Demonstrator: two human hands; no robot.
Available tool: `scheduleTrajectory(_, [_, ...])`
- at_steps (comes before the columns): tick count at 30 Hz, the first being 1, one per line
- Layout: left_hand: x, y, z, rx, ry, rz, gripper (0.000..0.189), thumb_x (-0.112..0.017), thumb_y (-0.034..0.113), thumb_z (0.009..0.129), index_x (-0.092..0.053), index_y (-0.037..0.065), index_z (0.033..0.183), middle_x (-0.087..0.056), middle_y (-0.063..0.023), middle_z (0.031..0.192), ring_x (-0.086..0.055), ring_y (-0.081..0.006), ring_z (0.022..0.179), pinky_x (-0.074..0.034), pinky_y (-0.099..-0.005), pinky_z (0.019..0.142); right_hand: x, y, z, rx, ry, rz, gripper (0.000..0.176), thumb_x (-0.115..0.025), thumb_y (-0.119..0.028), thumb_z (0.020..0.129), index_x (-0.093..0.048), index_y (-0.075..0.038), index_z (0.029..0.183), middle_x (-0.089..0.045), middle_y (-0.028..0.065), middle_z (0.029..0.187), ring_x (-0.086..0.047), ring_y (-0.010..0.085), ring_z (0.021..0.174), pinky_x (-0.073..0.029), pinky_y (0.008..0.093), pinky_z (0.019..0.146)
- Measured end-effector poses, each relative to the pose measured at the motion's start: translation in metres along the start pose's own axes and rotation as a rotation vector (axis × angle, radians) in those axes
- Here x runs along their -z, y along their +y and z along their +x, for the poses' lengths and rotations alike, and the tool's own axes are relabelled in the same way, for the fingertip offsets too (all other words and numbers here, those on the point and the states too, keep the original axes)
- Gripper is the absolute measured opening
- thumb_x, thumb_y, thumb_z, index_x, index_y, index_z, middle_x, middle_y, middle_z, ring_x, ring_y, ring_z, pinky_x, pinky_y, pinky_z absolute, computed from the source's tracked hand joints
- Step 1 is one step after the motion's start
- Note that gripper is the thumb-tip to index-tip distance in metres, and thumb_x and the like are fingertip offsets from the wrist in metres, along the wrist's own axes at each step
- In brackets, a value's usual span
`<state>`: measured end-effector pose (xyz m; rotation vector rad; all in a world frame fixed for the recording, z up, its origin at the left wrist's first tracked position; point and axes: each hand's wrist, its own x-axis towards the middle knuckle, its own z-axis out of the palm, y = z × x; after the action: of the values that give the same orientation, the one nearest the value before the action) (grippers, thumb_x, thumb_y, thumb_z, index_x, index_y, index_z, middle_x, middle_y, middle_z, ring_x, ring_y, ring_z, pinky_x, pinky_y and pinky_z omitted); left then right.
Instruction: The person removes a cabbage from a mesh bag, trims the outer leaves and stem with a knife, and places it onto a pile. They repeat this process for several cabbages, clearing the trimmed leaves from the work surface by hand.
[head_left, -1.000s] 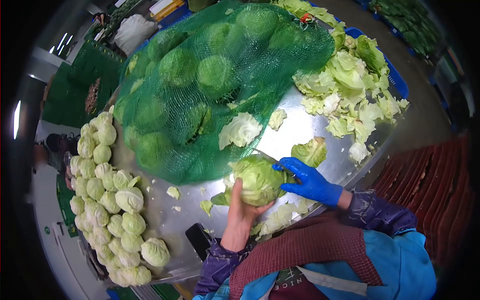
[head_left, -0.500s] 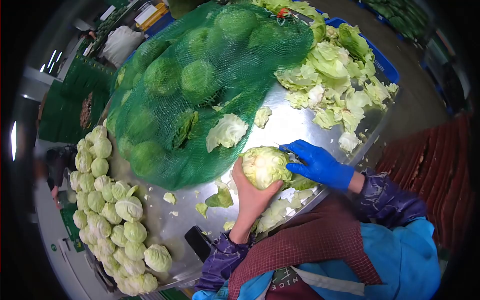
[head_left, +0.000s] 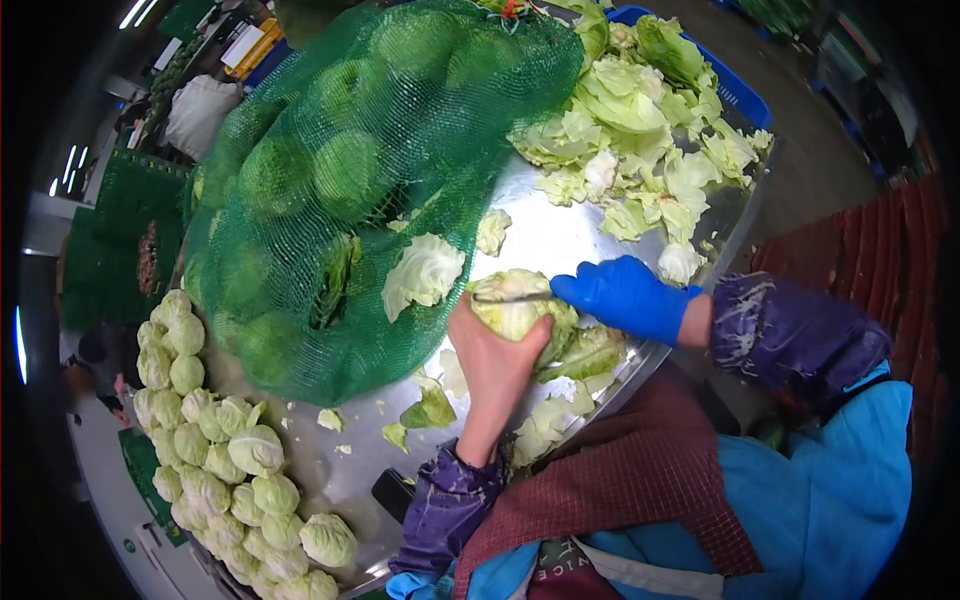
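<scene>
Cabbage [head_left: 523, 319] beyond "NICE" shirt lettering [head_left: 556, 571]

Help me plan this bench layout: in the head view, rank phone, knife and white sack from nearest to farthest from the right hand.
1. Knife, held in the right hand.
2. Phone, on the table, lower left.
3. White sack, far left background.

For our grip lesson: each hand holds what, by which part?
The left hand holds a cabbage by its side; the right hand, a knife by its hidden end.
</scene>
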<state>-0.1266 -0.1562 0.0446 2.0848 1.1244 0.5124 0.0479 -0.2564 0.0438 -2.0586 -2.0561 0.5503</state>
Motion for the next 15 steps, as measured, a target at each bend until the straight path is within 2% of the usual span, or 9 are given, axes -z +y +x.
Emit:
scheduleTrajectory(2, [0.0, -0.005, 0.013, 0.003, 0.011, 0.0, 0.085, -0.078, 0.035, 0.063, -0.039, -0.015, 0.119, -0.048, -0.0296, 0.113, -0.047, -0.0394, 0.108, -0.036, -0.0444, 0.095, -0.005, 0.001, 0.009, 0.08, 0.21, -0.066, 0.022, -0.05, -0.013, 0.082, -0.048, -0.013, 0.104, -0.057, 0.011, 0.075, -0.063, 0.0292, 0.062, -0.049, 0.0408, 0.05])
scheduleTrajectory(4, [0.002, -0.01, 0.023, 0.091, -0.063, -0.191, 0.082, -0.077, 0.039, 0.063, -0.043, -0.015, 0.114, -0.051, -0.0302, 0.109, -0.05, -0.04, 0.103, -0.039, -0.0435, 0.092, -0.002, -0.001, 0.016, 0.037, 0.182, -0.08, 0.035, -0.05, -0.014, 0.083, -0.049, -0.016, 0.118, -0.058, 0.0112, 0.076, -0.062, 0.0302, 0.061, -0.049, 0.0404, 0.052])
scheduleTrajectory(6, [-0.001, -0.017, 0.03, 0.101, -0.054, -0.089, 0.076, -0.075, 0.041, 0.065, -0.047, -0.014, 0.109, -0.053, -0.0304, 0.106, -0.053, -0.0399, 0.1, -0.041, -0.0426, 0.089, -0.004, 0.003, 0.024, 0.029, 0.182, -0.127, 0.041, -0.05, -0.014, 0.084, -0.047, -0.018, 0.124, -0.059, 0.0106, 0.075, -0.061, 0.0296, 0.061, -0.049, 0.0402, 0.051])
scheduleTrajectory(9, [0.006, -0.007, 0.034, 0.14, -0.071, -0.136, 0.067, -0.074, 0.042, 0.065, -0.055, -0.013, 0.099, -0.059, -0.0291, 0.096, -0.06, -0.0373, 0.088, -0.047, -0.0418, 0.08, 0.003, -0.001, 0.033, -0.017, 0.107, -0.166, 0.032, -0.049, -0.014, 0.084, -0.049, -0.016, 0.116, -0.061, 0.0097, 0.072, -0.063, 0.0298, 0.066, -0.049, 0.0405, 0.053])
scheduleTrajectory(10, [0.008, -0.004, 0.033, 0.169, -0.089, -0.201, 0.066, -0.074, 0.042, 0.065, -0.056, -0.012, 0.098, -0.06, -0.0287, 0.095, -0.061, -0.0365, 0.087, -0.048, -0.0414, 0.079, -0.002, 0.003, 0.036, -0.037, 0.124, -0.091, 0.026, -0.047, -0.018, 0.085, -0.052, -0.014, 0.111, -0.063, 0.0119, 0.077, -0.064, 0.0318, 0.069, -0.05, 0.0423, 0.057])
scheduleTrajectory(11, [0.004, -0.007, 0.032, 0.151, -0.166, -0.312, 0.068, -0.076, 0.04, 0.064, -0.055, -0.013, 0.1, -0.059, -0.0281, 0.094, -0.06, -0.0364, 0.086, -0.048, -0.0418, 0.08, -0.005, 0.002, 0.041, -0.099, 0.057, -0.166, 0.025, -0.045, -0.021, 0.087, -0.054, -0.013, 0.109, -0.064, 0.0135, 0.08, -0.064, 0.0328, 0.071, -0.05, 0.0435, 0.06])
scheduleTrajectory(12, [-0.006, -0.007, 0.025, 0.033, -0.113, 0.114, 0.077, -0.078, 0.038, 0.062, -0.048, -0.015, 0.11, -0.055, -0.0283, 0.102, -0.054, -0.0373, 0.098, -0.044, -0.043, 0.088, -0.006, 0.001, 0.047, -0.16, -0.007, -0.243, 0.026, -0.043, -0.025, 0.088, -0.056, -0.012, 0.107, -0.065, 0.0151, 0.084, -0.064, 0.0337, 0.073, -0.051, 0.0447, 0.063])
scheduleTrajectory(14, [-0.014, 0.017, -0.005, -0.261, 0.047, 0.258, 0.09, -0.078, 0.037, 0.06, -0.036, -0.015, 0.12, -0.046, -0.0281, 0.112, -0.043, -0.0389, 0.11, -0.036, -0.0457, 0.096, -0.01, 0.017, 0.043, -0.279, -0.048, -0.168, 0.033, -0.038, -0.033, 0.092, -0.06, -0.011, 0.102, -0.065, 0.0178, 0.089, -0.063, 0.0358, 0.077, -0.05, 0.046, 0.07])
scheduleTrajectory(15, [-0.01, 0.02, -0.008, -0.182, -0.041, 0.188, 0.094, -0.078, 0.035, 0.06, -0.029, -0.013, 0.125, -0.039, -0.0276, 0.119, -0.034, -0.0391, 0.117, -0.031, -0.047, 0.1, -0.005, 0.022, 0.038, -0.296, -0.076, -0.046, 0.037, -0.035, -0.035, 0.093, -0.062, -0.011, 0.101, -0.065, 0.0185, 0.088, -0.063, 0.0361, 0.078, -0.049, 0.0457, 0.073])
